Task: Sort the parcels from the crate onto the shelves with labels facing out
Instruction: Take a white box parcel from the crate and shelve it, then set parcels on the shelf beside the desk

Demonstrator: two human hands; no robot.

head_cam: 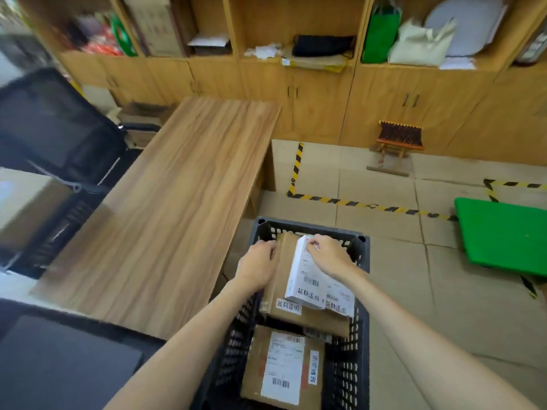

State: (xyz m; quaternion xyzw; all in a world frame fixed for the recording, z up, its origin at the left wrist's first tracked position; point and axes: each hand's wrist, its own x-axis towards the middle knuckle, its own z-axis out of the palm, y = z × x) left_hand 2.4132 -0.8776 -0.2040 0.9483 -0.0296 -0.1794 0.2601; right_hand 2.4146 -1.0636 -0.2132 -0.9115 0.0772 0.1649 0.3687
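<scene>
A black perforated crate (362, 279) stands on the floor below me with several parcels inside. My right hand (328, 254) pinches the far end of a small white box (305, 279) with a barcode label, which lies on top. My left hand (260, 263) grips the left edge of a large brown cardboard parcel (284, 270) underneath it. Another brown parcel (284, 368) with a white shipping label lies nearer to me in the crate. The wooden shelves (299, 25) run along the far wall.
A long wooden table (177, 202) lies left of the crate, with a black office chair (53, 128) beyond it. A green board (503, 235) sits on the floor at right. Yellow-black tape (370, 206) marks the tiles. A small folding stool (398, 143) stands by the cabinets.
</scene>
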